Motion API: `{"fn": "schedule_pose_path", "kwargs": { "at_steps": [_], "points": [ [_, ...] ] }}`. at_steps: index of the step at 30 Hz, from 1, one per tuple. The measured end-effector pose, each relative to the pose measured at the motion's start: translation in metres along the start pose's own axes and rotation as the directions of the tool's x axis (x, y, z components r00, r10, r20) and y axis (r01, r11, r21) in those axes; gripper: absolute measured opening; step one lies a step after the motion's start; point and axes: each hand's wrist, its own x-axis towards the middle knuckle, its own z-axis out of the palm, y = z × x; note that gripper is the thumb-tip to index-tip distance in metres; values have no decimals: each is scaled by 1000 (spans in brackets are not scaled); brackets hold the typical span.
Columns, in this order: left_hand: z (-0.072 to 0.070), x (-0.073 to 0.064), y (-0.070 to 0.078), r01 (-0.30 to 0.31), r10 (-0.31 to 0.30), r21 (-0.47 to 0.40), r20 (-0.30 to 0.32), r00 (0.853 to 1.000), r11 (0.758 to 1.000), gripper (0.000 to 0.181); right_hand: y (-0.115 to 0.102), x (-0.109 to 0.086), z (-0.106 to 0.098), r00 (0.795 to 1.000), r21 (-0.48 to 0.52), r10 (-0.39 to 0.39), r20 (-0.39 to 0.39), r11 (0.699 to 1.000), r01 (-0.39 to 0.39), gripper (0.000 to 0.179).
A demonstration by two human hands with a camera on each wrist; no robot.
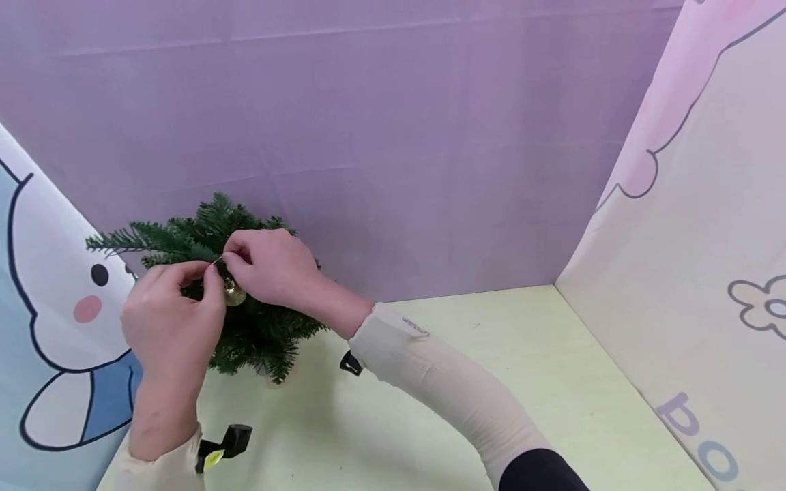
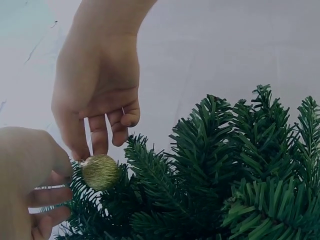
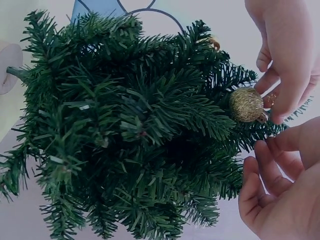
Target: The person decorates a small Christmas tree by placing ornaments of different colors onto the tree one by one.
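Observation:
A small artificial Christmas tree [image 1: 264, 334] with green branches stands on the table. In front of its upper branches hangs a gold glitter ball ornament [image 1: 234, 293], also plain in the right wrist view as a round gold ball [image 3: 247, 105]. My left hand [image 1: 175, 307] pinches the thin hanging string [image 1: 217, 260] above the ball between thumb and forefinger. From the other side, my right hand [image 1: 273, 266] pinches that string too, its fingertips close to the left ones. The other fingers of both hands are loosely bent beside the branches.
Another small gold ornament [image 3: 214, 42] shows among the branches. The tree's pale round base [image 3: 9, 67] rests on the light yellow-green table [image 1: 417, 409]. A purple backdrop [image 1: 399, 170] rises behind, with printed panels at left [image 1: 55, 307] and right [image 1: 688, 273].

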Motion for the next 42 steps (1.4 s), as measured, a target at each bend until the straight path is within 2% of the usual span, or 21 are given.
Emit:
{"fn": "schedule_pose_path", "kwargs": {
  "at_steps": [10,16,21,27,32,37,42],
  "points": [
    [2,10,1,36,-36,17,10,999,999,29,-5,15,-9,992,28,93,81,995,-96,17],
    [1,8,-1,40,-45,66,83,996,997,28,-4,16,-10,980,16,118,160,992,-122,19],
    [-1,4,-1,19,-31,91,136,990,996,27,-1,13,-14,972,-11,109,206,994,-109,32],
    [2,5,3,-3,-9,63,184,983,998,24,4,9,-25,953,-68,114,280,993,-99,42],
    [3,4,6,12,-18,33,202,979,999,23,11,4,-28,953,-50,91,290,996,-80,36],
    [5,3,5,26,-30,24,205,978,999,23,19,-1,-28,962,-33,69,264,998,-62,21],
    [7,3,2,35,-37,15,205,978,999,25,29,-13,-30,966,37,36,256,998,-47,17]
  ]
}}
